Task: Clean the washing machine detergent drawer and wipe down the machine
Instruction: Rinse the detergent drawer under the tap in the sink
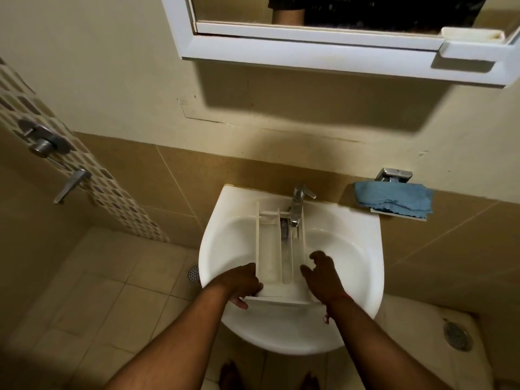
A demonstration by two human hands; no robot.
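A white detergent drawer [277,249] with several long compartments lies lengthwise in the white wash basin [351,277], its far end under the chrome tap [297,205]. My left hand [242,282] grips the drawer's near left corner by the front panel. My right hand [322,273] rests against the drawer's right side wall, fingers curled over its edge. No water stream shows at the tap. The washing machine is out of view.
A blue cloth [394,199] lies on a small wall shelf right of the basin. A white-framed mirror cabinet [337,56] hangs above. A shower valve [45,142] sits on the left wall. Floor drains [193,273] lie on the tiled floor either side.
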